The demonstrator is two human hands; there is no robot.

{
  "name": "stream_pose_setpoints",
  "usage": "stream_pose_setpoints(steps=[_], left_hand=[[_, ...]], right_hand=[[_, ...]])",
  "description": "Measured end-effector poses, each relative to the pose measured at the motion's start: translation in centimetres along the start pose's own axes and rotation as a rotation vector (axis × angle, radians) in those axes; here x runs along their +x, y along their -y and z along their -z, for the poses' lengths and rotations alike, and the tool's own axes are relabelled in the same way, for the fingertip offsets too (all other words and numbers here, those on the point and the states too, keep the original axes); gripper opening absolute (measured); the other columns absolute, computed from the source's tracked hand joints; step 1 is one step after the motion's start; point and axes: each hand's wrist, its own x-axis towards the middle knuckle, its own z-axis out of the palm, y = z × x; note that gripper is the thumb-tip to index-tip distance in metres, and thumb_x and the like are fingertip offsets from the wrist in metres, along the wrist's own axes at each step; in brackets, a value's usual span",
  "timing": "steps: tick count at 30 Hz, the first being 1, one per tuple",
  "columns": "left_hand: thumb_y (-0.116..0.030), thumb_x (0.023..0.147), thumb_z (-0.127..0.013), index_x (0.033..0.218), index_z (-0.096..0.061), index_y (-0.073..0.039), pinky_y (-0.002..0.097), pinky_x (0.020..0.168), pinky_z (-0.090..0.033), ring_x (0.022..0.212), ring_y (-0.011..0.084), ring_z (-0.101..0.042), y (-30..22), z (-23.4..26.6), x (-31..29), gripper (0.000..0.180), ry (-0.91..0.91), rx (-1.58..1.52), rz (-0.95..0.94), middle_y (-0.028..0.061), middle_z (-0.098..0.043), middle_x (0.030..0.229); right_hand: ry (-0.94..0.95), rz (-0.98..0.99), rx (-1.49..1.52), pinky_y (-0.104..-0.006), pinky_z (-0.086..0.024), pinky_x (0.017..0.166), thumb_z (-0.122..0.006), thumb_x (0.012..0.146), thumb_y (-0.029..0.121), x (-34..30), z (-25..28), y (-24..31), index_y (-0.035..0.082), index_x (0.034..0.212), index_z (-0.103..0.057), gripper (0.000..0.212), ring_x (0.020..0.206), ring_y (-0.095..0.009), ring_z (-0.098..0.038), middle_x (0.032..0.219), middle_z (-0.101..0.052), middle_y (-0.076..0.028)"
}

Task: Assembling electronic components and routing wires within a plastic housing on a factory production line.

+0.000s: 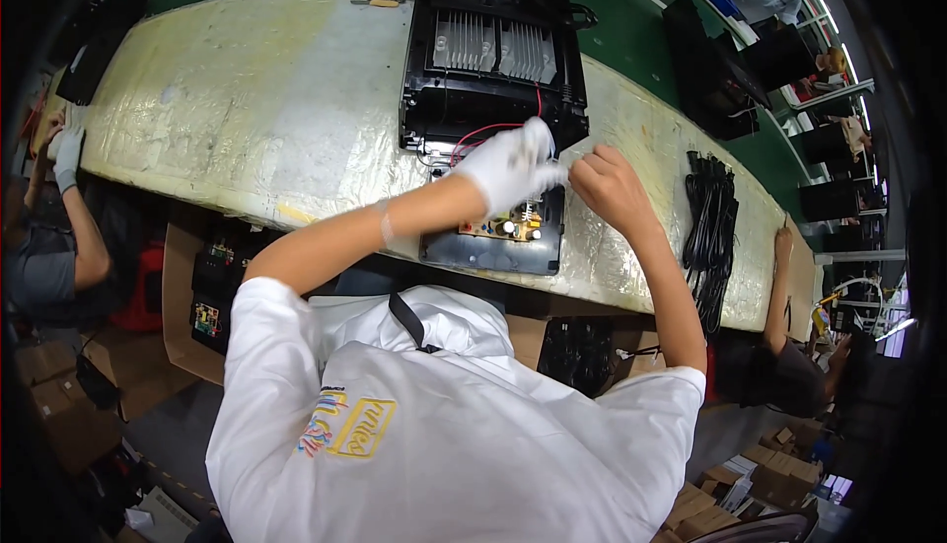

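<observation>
My left hand (pixel 510 166), in a white glove, is over the lower part of a black plastic housing (pixel 414 99); its fingers are smeared by motion. Just to its right, my bare right hand (pixel 609 186) is closed with curled fingers, close to the gloved fingertips. Whatever lies between its fingers is hidden. Below the glove, a circuit board (pixel 508 231) with capacitors sits on a black panel (pixel 493 256) at the table's near edge. A red wire (pixel 483 133) loops from the housing down behind the glove. Two finned metal heat sinks (pixel 464 45) show inside the housing.
A bundle of black cables (pixel 710 232) lies on the film-covered table (pixel 247 99) at the right. Below the near edge stand cardboard boxes (pixel 182 291), one with circuit boards. Another person's gloved hand (pixel 68 156) is at the far left, and another person's arm (pixel 779 291) at the right.
</observation>
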Motion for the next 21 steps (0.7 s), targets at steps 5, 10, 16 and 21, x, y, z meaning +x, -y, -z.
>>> stream_pose_setpoints(steps=[5,10,16,21], left_hand=[[-0.038,0.074,-0.076,0.095,-0.057,-0.003,0.0414,0.087,-0.047,0.093,0.0296,-0.057,4.8,2.1,-12.1,0.044,-0.089,0.595,-0.657,0.0124,-0.056,0.093],[-0.014,0.068,-0.059,0.098,-0.057,0.000,0.0448,0.091,-0.047,0.090,0.0275,-0.058,9.8,1.0,-15.6,0.033,-0.139,0.692,-0.773,0.0109,-0.055,0.089],[-0.018,0.067,-0.058,0.077,-0.056,-0.009,0.0464,0.089,-0.048,0.075,0.0202,-0.052,6.9,0.2,-14.7,0.014,-0.150,0.593,-0.921,0.0025,-0.046,0.073],[-0.015,0.067,-0.061,0.082,-0.058,-0.009,0.0450,0.084,-0.048,0.076,0.0219,-0.053,4.7,2.3,-14.2,0.017,-0.038,0.496,-0.850,0.0046,-0.047,0.077]], right_hand=[[-0.246,-0.182,-0.014,-0.0380,-0.045,0.065,-0.075,0.078,0.007,1.4,3.4,2.9,0.001,0.091,-0.062,0.019,0.074,-0.030,-0.053,0.080,-0.059,-0.010],[-0.142,0.117,0.032,-0.0350,-0.045,0.064,-0.068,0.068,0.000,6.8,3.6,5.0,0.004,0.099,-0.064,0.032,0.075,-0.025,-0.053,0.080,-0.055,-0.007],[0.444,0.095,0.165,-0.0391,-0.050,0.064,-0.059,0.082,0.006,13.6,-1.8,6.0,0.021,0.127,-0.058,0.048,0.075,-0.027,-0.060,0.080,-0.055,-0.009],[0.357,0.270,0.174,-0.0400,-0.051,0.062,-0.069,0.076,0.014,15.6,-0.1,5.0,0.006,0.095,-0.060,0.022,0.076,-0.029,-0.062,0.081,-0.057,-0.010]])
